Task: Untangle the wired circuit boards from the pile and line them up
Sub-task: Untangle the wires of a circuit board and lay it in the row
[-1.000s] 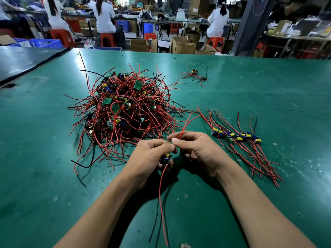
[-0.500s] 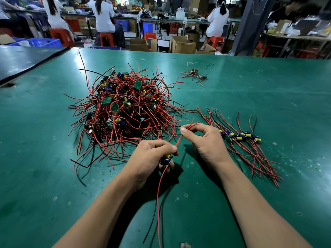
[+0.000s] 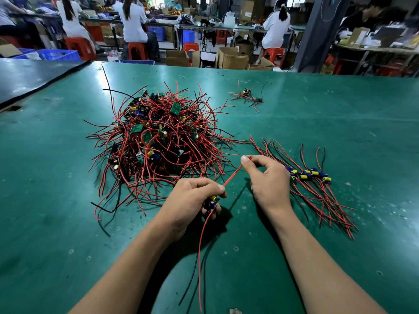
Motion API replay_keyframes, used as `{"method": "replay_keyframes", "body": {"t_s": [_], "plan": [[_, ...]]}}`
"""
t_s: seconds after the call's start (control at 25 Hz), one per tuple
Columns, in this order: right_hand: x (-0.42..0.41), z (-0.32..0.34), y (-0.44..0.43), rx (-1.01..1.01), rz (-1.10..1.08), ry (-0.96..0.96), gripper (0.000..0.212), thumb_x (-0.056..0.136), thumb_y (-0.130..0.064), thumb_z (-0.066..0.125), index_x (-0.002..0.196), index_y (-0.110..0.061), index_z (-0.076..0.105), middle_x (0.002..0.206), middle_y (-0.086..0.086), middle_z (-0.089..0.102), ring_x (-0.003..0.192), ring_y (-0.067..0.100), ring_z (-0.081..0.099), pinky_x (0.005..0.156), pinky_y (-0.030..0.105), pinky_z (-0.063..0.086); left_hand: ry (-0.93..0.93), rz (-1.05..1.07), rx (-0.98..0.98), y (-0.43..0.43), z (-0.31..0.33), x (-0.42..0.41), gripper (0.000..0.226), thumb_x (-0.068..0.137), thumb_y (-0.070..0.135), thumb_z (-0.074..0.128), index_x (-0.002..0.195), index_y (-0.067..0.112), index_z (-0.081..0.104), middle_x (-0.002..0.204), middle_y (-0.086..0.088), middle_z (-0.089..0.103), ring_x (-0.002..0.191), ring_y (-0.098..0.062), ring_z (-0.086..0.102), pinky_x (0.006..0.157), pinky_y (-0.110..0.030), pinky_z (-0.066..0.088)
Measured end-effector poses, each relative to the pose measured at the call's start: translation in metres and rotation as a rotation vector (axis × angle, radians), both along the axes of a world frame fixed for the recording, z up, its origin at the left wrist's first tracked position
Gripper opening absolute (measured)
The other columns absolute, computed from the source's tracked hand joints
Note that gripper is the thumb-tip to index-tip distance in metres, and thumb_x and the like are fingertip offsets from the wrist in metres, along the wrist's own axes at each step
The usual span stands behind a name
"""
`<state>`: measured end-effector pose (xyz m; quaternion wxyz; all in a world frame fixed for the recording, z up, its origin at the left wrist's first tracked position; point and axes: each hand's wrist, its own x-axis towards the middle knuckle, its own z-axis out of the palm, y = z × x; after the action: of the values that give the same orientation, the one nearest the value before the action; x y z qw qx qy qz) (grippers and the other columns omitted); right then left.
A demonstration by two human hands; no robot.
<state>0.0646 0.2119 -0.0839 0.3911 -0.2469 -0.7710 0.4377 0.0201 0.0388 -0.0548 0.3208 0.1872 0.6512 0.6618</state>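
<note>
A tangled pile [image 3: 158, 137] of small green circuit boards with red and black wires lies left of centre on the green table [image 3: 340, 123]. My left hand [image 3: 192, 198] grips one small circuit board [image 3: 212, 202] just in front of the pile; its red and black wires trail down toward me. My right hand [image 3: 265, 177] pinches a red wire [image 3: 232, 175] of that board between thumb and forefinger and holds it stretched up and to the right. To the right lies a row of lined-up boards [image 3: 310, 174] with their wires fanned out toward the lower right.
One lone wired board [image 3: 247, 92] sits farther back on the table. A dark table [image 3: 34, 75] adjoins at the far left. Beyond the far edge are cardboard boxes, red stools and seated people at other benches.
My right hand has slid along the red wire up and to the right, away from my left hand, and drawn it straight. My left hand has stayed in place with the board.
</note>
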Motion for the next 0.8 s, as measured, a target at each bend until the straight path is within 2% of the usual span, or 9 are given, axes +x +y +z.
{"method": "replay_keyframes", "body": {"t_s": [0.08,0.2,0.32,0.4,0.44,0.52,0.64,0.72,0.8], "plan": [[0.000,-0.001,-0.001,0.034,-0.015,-0.031,0.016,0.094,-0.025,0.071,0.094,-0.011,0.078,0.080,-0.015,0.067,0.082,0.006,0.063,0.077,0.006,0.042,0.004,-0.005,0.000,0.000,-0.001,0.000,0.015,0.089,0.006,0.064,0.076,0.002,0.069,0.061,0.000,0.066,0.048,-0.013,0.057,0.044,-0.022,0.046],[0.000,0.000,0.001,-0.044,0.053,-0.077,0.021,0.098,-0.028,0.064,0.098,-0.013,0.078,0.078,-0.015,0.066,0.070,0.006,0.059,0.073,0.023,0.047,-0.016,-0.009,-0.002,-0.001,-0.002,-0.001,0.017,0.087,0.006,0.064,0.071,0.005,0.069,0.066,-0.007,0.065,0.048,-0.016,0.056,0.044,-0.023,0.045],[0.004,0.001,0.005,-0.023,0.091,-0.097,0.020,0.099,-0.025,0.062,0.098,-0.014,0.079,0.089,-0.009,0.073,0.073,-0.004,0.060,0.073,0.012,0.043,-0.014,-0.030,-0.028,-0.002,-0.004,-0.002,0.020,0.087,0.008,0.065,0.067,0.009,0.070,0.062,-0.012,0.060,0.047,-0.017,0.053,0.044,-0.022,0.043],[0.004,0.000,0.004,0.035,0.060,-0.115,0.019,0.098,-0.023,0.064,0.097,-0.013,0.080,0.092,-0.005,0.075,0.080,-0.002,0.061,0.076,0.005,0.040,-0.007,-0.043,-0.039,-0.002,-0.004,-0.002,0.020,0.087,0.008,0.065,0.068,0.008,0.069,0.055,-0.010,0.058,0.043,-0.016,0.053,0.044,-0.021,0.043],[0.002,-0.001,0.003,0.037,0.042,-0.130,0.019,0.098,-0.025,0.064,0.096,-0.014,0.080,0.089,-0.006,0.074,0.078,0.002,0.061,0.075,0.008,0.042,-0.009,-0.039,-0.036,-0.002,-0.004,-0.002,0.019,0.087,0.008,0.065,0.068,0.007,0.069,0.054,-0.009,0.057,0.043,-0.016,0.053,0.044,-0.021,0.043],[-0.001,-0.002,0.004,-0.132,0.049,-0.128,0.022,0.097,-0.031,0.065,0.092,-0.015,0.079,0.077,-0.009,0.070,0.060,0.008,0.056,0.061,0.021,0.044,-0.027,-0.011,-0.010,-0.001,-0.005,-0.002,0.017,0.088,0.009,0.065,0.071,0.005,0.069,0.057,-0.008,0.060,0.045,-0.016,0.054,0.045,-0.022,0.044],[0.004,0.004,0.001,-0.731,0.290,-0.057,0.036,0.085,-0.045,0.076,0.090,-0.010,0.074,0.074,-0.001,0.063,0.046,0.009,0.044,0.043,0.021,0.032,-0.034,0.034,0.036,0.002,-0.007,-0.002,0.015,0.090,0.011,0.065,0.081,0.000,0.069,0.068,-0.008,0.065,0.049,-0.016,0.057,0.048,-0.025,0.043],[0.009,0.005,-0.006,-0.827,0.522,-0.172,0.042,0.075,-0.048,0.083,0.091,-0.010,0.074,0.072,0.000,0.061,0.047,0.007,0.043,0.040,0.018,0.031,-0.037,0.046,0.051,0.003,-0.008,-0.002,0.016,0.091,0.012,0.065,0.085,-0.002,0.070,0.072,-0.009,0.064,0.050,-0.015,0.058,0.050,-0.025,0.042],[0.012,0.008,-0.015,-0.758,0.699,-0.267,0.025,0.085,-0.038,0.078,0.091,-0.014,0.076,0.062,-0.008,0.059,0.046,0.005,0.043,0.039,0.016,0.031,-0.046,0.057,0.051,0.003,-0.010,-0.003,0.018,0.092,0.011,0.063,0.089,-0.006,0.070,0.071,-0.005,0.066,0.048,-0.015,0.056,0.045,-0.022,0.043]]}}
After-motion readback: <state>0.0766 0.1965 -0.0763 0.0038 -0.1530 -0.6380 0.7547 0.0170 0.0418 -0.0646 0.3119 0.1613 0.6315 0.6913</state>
